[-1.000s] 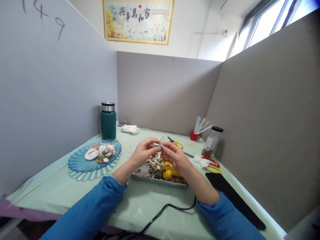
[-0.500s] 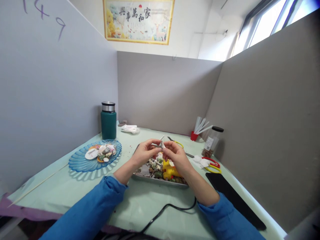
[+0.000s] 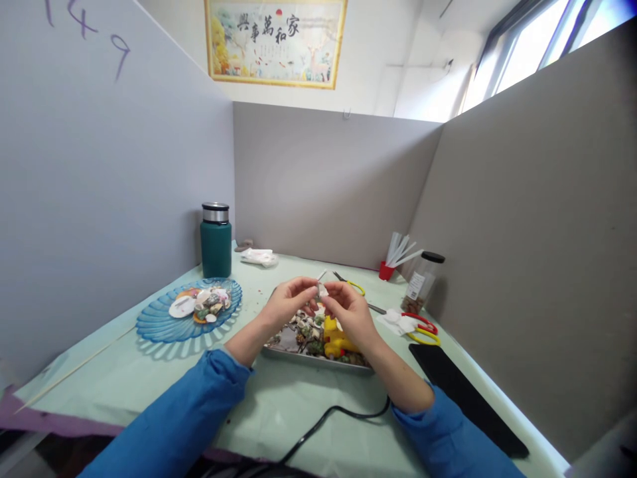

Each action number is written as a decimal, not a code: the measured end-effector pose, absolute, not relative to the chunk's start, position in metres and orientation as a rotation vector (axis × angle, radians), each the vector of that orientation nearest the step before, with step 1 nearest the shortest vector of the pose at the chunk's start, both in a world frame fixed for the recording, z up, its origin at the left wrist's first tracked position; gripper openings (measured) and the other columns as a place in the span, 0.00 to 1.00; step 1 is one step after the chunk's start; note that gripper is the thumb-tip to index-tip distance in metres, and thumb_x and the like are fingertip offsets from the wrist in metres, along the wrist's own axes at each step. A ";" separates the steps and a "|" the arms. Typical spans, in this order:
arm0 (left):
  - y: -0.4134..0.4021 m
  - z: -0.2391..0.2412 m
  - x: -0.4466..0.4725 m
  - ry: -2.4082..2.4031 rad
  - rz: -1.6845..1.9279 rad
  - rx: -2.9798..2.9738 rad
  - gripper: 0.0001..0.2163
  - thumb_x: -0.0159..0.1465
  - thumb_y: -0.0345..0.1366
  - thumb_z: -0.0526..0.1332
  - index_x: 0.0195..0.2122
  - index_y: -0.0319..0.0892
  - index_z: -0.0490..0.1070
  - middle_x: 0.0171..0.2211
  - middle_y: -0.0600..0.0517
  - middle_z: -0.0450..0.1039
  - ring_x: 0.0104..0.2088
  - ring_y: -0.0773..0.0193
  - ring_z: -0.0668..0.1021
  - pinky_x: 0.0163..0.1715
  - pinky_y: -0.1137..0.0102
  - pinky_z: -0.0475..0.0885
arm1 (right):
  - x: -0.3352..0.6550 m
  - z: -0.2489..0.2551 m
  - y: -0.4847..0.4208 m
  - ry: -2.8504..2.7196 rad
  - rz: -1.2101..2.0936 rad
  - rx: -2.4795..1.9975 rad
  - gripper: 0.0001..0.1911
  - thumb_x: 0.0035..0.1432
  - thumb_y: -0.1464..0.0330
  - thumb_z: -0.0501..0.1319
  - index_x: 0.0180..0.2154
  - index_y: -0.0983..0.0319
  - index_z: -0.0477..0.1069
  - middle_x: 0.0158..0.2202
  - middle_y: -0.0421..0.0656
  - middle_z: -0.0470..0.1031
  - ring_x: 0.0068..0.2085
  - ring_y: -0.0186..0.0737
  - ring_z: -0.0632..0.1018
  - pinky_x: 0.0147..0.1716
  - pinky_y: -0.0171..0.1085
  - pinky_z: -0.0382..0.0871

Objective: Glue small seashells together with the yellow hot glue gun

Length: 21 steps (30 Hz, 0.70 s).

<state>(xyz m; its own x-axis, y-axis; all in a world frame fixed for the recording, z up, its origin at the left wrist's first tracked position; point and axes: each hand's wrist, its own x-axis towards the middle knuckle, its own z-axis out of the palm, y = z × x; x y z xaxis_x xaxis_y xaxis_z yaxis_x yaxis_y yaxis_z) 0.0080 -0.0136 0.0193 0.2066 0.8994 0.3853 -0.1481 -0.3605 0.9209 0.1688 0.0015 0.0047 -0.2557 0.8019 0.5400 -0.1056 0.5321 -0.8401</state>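
Both hands meet above a metal tray [image 3: 293, 356] of small shells. My left hand [image 3: 288, 304] and my right hand [image 3: 348, 311] pinch one small pale shell [image 3: 322, 291] between their fingertips, both closed on it. A yellow glue gun [image 3: 334, 340] lies in the tray under my right hand, and its black cord [image 3: 323, 418] runs toward me across the table.
A blue glass plate [image 3: 159, 325] with shells sits at left, a green flask [image 3: 215, 240] behind it. Scissors [image 3: 354, 285], a red cup of sticks [image 3: 387, 269], a jar [image 3: 421, 282], red-and-yellow pliers [image 3: 423, 328] and a black pad [image 3: 462, 395] lie right. Grey partitions enclose the table.
The hands have turned the small shell a little between the fingertips and shifted slightly left. Nothing else has moved.
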 end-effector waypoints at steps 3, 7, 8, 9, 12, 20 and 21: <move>-0.014 0.020 0.009 0.756 1.353 1.478 0.15 0.53 0.40 0.66 0.38 0.36 0.71 0.34 0.49 0.74 0.32 0.63 0.76 0.29 0.70 0.74 | 0.169 0.001 0.000 -1.687 0.820 -0.637 0.10 0.55 0.65 0.61 0.40 0.61 0.68 0.33 0.40 0.72 0.28 0.32 0.71 0.27 0.32 0.65; -0.013 0.019 0.009 0.753 1.358 1.444 0.13 0.51 0.39 0.67 0.36 0.36 0.73 0.34 0.49 0.75 0.34 0.62 0.76 0.32 0.68 0.74 | 0.170 0.000 -0.001 -1.761 0.638 -0.696 0.10 0.56 0.66 0.60 0.40 0.61 0.68 0.32 0.40 0.71 0.28 0.33 0.70 0.28 0.33 0.64; -0.013 0.019 0.008 0.750 1.361 1.442 0.13 0.51 0.38 0.67 0.35 0.36 0.73 0.33 0.49 0.75 0.34 0.62 0.76 0.33 0.68 0.74 | 0.170 0.000 -0.002 -1.768 0.615 -0.700 0.10 0.56 0.66 0.60 0.41 0.61 0.68 0.32 0.40 0.71 0.28 0.33 0.70 0.28 0.33 0.64; -0.012 0.019 0.008 0.749 1.366 1.440 0.12 0.51 0.38 0.67 0.35 0.36 0.74 0.33 0.49 0.75 0.34 0.62 0.76 0.34 0.67 0.74 | 0.170 0.000 -0.002 -1.772 0.600 -0.702 0.10 0.56 0.66 0.60 0.41 0.61 0.68 0.33 0.40 0.71 0.28 0.33 0.70 0.28 0.33 0.64; -0.012 0.018 0.007 0.761 1.372 1.440 0.11 0.51 0.36 0.67 0.35 0.36 0.75 0.32 0.49 0.76 0.33 0.63 0.77 0.35 0.68 0.74 | 0.170 0.001 -0.003 -1.778 0.588 -0.709 0.10 0.56 0.66 0.60 0.40 0.61 0.69 0.33 0.41 0.72 0.28 0.34 0.71 0.28 0.33 0.65; -0.009 0.015 0.005 0.767 1.362 1.464 0.11 0.51 0.35 0.66 0.36 0.36 0.76 0.30 0.49 0.77 0.31 0.63 0.77 0.35 0.69 0.73 | 0.169 0.003 -0.005 -1.774 0.589 -0.711 0.10 0.56 0.66 0.60 0.40 0.61 0.69 0.33 0.41 0.72 0.28 0.35 0.72 0.29 0.34 0.65; -0.009 0.015 0.005 0.770 1.364 1.460 0.11 0.51 0.35 0.66 0.35 0.36 0.76 0.30 0.49 0.77 0.31 0.63 0.77 0.34 0.69 0.73 | 0.169 0.003 -0.005 -1.771 0.595 -0.711 0.10 0.55 0.66 0.60 0.40 0.61 0.69 0.33 0.41 0.73 0.29 0.35 0.72 0.29 0.34 0.65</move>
<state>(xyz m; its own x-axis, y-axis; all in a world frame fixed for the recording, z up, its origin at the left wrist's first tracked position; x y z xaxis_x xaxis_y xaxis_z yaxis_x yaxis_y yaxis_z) 0.0049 -0.0088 0.0151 0.1761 0.9137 0.3661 -0.1581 -0.3409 0.9267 0.1690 -0.0052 0.0026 -0.2358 0.7167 0.6563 0.1752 0.6956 -0.6967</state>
